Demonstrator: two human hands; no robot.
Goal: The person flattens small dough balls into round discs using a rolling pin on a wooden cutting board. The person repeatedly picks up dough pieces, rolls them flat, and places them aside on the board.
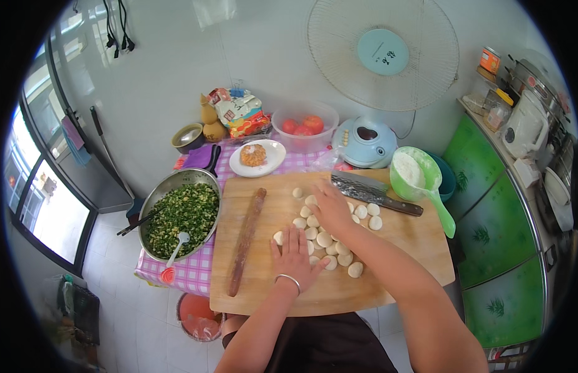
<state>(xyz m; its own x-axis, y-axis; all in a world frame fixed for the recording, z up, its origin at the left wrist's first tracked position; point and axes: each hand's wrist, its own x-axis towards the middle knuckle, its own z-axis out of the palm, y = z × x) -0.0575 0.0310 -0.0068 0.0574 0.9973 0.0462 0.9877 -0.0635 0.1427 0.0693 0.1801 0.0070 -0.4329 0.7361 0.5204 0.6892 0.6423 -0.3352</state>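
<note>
My left hand (296,259) lies palm down with its fingers spread over small rounds of white dough (324,239) on a wooden board (277,200). A metal bangle (289,278) circles that wrist. Farther up the board, my right hand (333,207) reaches over more of the dough rounds, and some are hidden beneath it. Neither hand appears to grip anything. Left of the dough lies a wooden rolling pin (246,242). A floury cleaver (368,192) with a brown handle rests near the board's back edge.
Left of the board stands a metal bowl (204,177) of chopped green filling (182,214), with chopsticks and a white spoon. Behind are a white plate (275,161), a plastic bowl (282,140) of tomatoes and a fan (382,51). A green scoop (422,172) holds flour at right.
</note>
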